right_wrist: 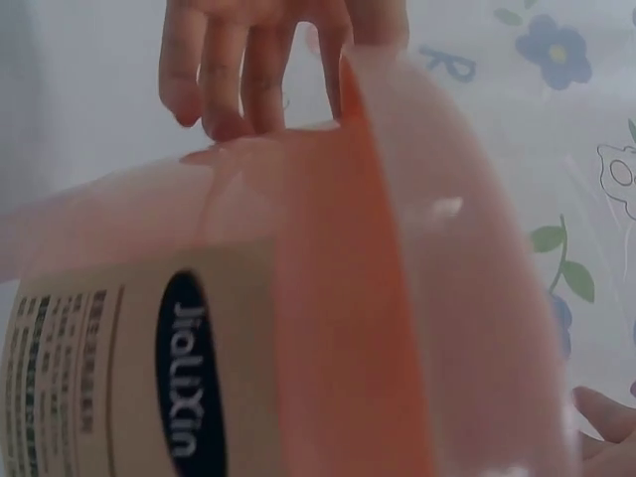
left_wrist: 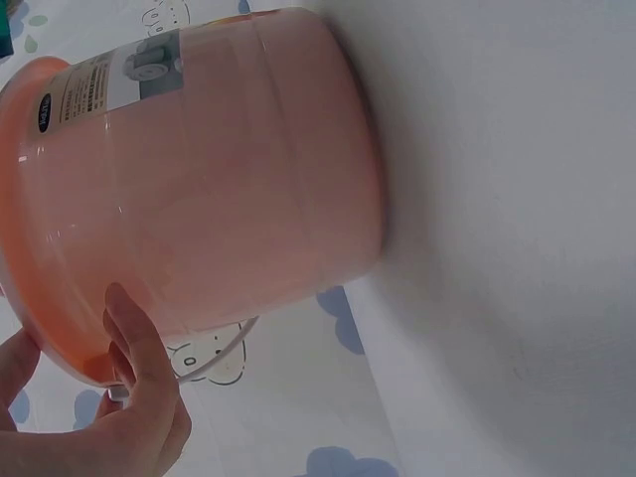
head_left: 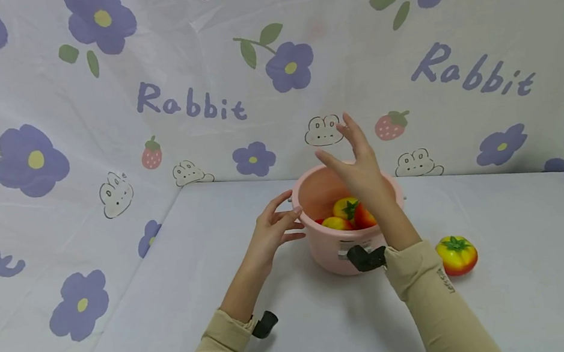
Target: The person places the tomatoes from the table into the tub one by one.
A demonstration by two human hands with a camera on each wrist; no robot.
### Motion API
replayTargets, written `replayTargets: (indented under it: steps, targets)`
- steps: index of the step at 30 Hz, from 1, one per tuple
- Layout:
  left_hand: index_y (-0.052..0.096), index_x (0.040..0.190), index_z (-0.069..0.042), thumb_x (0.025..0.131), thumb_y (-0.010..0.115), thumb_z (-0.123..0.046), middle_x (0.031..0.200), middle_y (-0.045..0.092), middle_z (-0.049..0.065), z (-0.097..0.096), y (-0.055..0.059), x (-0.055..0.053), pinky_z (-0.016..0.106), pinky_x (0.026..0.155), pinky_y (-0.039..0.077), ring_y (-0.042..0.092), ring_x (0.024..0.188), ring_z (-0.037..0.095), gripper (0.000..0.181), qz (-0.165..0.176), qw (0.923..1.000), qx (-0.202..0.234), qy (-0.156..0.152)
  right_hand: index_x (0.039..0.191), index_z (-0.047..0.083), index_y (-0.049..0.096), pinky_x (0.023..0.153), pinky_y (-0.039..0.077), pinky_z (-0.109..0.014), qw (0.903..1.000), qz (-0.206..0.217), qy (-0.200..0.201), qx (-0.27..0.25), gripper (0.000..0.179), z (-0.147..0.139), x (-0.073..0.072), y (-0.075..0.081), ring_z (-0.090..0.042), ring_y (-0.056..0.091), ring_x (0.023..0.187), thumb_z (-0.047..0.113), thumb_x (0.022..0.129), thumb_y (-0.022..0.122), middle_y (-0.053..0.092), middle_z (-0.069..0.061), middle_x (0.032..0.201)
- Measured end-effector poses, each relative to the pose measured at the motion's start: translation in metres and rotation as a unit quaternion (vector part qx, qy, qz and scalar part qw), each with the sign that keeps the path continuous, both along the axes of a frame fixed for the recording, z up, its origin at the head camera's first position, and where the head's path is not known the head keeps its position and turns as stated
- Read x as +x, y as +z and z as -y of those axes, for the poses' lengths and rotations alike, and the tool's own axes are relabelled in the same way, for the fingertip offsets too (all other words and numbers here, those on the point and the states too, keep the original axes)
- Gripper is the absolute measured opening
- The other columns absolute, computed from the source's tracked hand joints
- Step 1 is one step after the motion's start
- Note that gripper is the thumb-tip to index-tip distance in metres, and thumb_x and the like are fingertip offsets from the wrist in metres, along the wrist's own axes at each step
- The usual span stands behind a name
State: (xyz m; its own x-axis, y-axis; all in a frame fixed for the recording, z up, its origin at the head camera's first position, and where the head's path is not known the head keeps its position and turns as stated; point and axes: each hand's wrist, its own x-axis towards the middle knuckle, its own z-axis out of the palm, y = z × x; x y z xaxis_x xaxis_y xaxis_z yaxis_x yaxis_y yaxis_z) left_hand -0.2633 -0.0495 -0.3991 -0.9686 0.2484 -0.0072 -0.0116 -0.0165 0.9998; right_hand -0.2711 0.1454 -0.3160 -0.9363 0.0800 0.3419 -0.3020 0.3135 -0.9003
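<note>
A pink bucket [head_left: 320, 249] stands on the table, with several yellow-and-red toy tomatoes [head_left: 346, 208] inside. My left hand [head_left: 270, 225] holds the bucket's left rim. In the left wrist view, its thumb [left_wrist: 15, 363] meets the rim and its fingers [left_wrist: 139, 343] lie below it against the outside. Over the bucket's right side is my right hand [head_left: 367, 178], fingers spread and nothing in them. Another toy tomato [head_left: 457, 256] with a green top sits on the table, right of the bucket near my right sleeve.
The table [head_left: 294, 332] has a pale cover. Behind it and at its sides hangs a white cloth [head_left: 350, 44] printed with flowers and rabbits. A white wire handle [left_wrist: 224, 356] hangs at the bucket's side, and a label [left_wrist: 109, 84] is on its wall.
</note>
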Motion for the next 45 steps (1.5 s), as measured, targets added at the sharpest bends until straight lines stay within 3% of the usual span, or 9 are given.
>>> replayTargets:
  steps: [10,19,30,45]
  targets:
    - [0.048,0.142,-0.028,0.095,0.063,-0.029,0.115,0.065,0.015,0.0,0.001,0.0,0.039,0.089,0.059,0.069,0.09,0.015,0.049,-0.002,1.0,-0.004,0.001,0.156,0.033,0.017,0.126,0.018,-0.045,0.9999,-0.003,-0.012,0.01,0.083,-0.018,0.003,-0.008,-0.019,0.022,0.151,0.034,0.09,0.069,0.031,-0.001,0.16]
    - [0.047,0.143,-0.027,0.096,0.062,-0.029,0.116,0.064,0.014,-0.001,-0.001,0.0,0.039,0.089,0.059,0.07,0.091,0.016,0.05,0.001,1.0,-0.006,0.003,0.156,0.033,0.017,0.126,0.014,-0.044,0.9996,0.005,-0.026,-0.004,0.084,-0.036,0.013,-0.016,-0.018,0.02,0.152,0.033,0.09,0.069,0.028,-0.002,0.162]
    - [0.046,0.143,-0.026,0.096,0.062,-0.029,0.116,0.064,0.016,-0.001,-0.001,0.0,0.039,0.088,0.059,0.069,0.089,0.014,0.05,-0.006,1.0,-0.003,0.0,0.156,0.034,0.014,0.126,0.014,-0.047,0.9967,0.015,-0.079,0.014,0.086,-0.065,0.027,-0.03,-0.02,0.019,0.152,0.034,0.09,0.069,0.026,-0.002,0.162]
    - [0.047,0.142,-0.029,0.095,0.063,-0.032,0.117,0.064,0.015,0.0,-0.001,-0.001,0.038,0.089,0.059,0.069,0.092,0.016,0.05,-0.001,1.0,-0.005,0.002,0.157,0.031,0.011,0.126,0.014,-0.044,0.9851,0.071,-0.156,0.008,0.085,-0.106,0.047,-0.061,-0.017,0.017,0.153,0.035,0.092,0.065,0.025,0.001,0.163]
